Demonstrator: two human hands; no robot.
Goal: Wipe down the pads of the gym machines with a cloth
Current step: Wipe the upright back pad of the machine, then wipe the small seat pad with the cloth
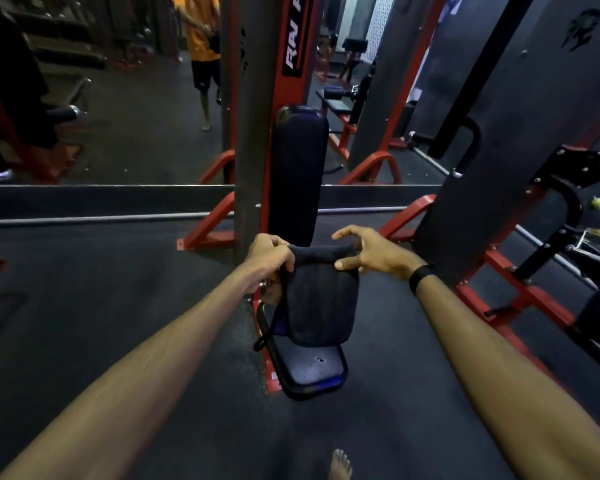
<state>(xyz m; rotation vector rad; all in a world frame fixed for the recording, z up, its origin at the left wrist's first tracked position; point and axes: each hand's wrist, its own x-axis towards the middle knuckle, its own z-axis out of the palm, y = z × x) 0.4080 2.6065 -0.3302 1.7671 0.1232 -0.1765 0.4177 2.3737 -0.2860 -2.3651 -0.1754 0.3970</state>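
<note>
A dark cloth [321,299] hangs in the air in front of me, held by its top edge. My left hand [269,259] grips its left corner, fingers closed. My right hand [371,252] pinches the right corner between thumb and fingers, the other fingers spread. Beneath the cloth lies the machine's dark seat pad [312,372], partly hidden by it. Behind stands the upright back pad [297,174], dark with a blue sheen, fixed to a red and grey column [257,98].
A wall mirror behind the machine reflects a person in an orange shirt [200,36]. Another red-framed machine [520,237] stands close on the right. Dark rubber floor [101,289] spreads to the left. My bare foot [340,464] shows at the bottom.
</note>
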